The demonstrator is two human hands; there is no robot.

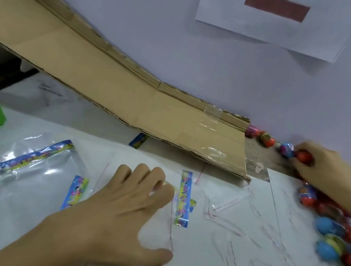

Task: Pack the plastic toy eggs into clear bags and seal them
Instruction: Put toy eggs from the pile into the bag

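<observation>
Right hand [322, 165] curled round small red plastic toy egg [304, 156] at wall, egg's long axis unclear; left hand [128, 211] spread flat, pressing clear plastic bag [158, 224] on white bench [231, 263], bag's printed header strip [184, 198] running away from viewer

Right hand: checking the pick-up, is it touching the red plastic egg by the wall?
Touching: head view shows right hand fingers curled around the red plastic egg.

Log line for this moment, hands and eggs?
right hand: grips red egg at wall | left hand: on clear bag, fingers bent | egg pile: right, unpacked
</observation>
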